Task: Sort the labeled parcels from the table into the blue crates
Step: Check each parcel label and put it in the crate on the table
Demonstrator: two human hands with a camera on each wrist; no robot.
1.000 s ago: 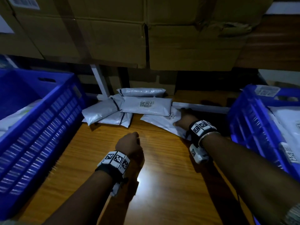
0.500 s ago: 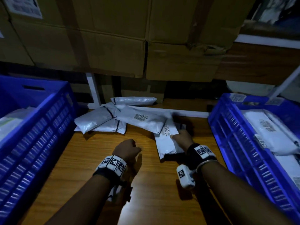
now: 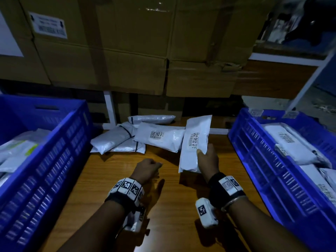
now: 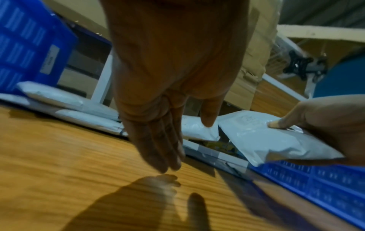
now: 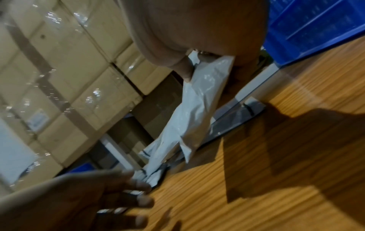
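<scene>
change: a labeled parcel (image 3: 195,142) has been lifted off the wooden table (image 3: 109,179), label up, where a second ago it lay flat by the pile (image 3: 134,137).
right hand (image 3: 208,159): thumb pressed on top, fingers curled beneath; the parcel is gripped.
left hand (image 3: 146,169): held low over the table, fingers loosely relaxed, nothing held, little moved since earlier.
meaning: the label can likely be read; a crate choice is judged next.
crates: right crate (image 3: 272,160) and left crate (image 3: 45,151) already hold parcels.
</scene>
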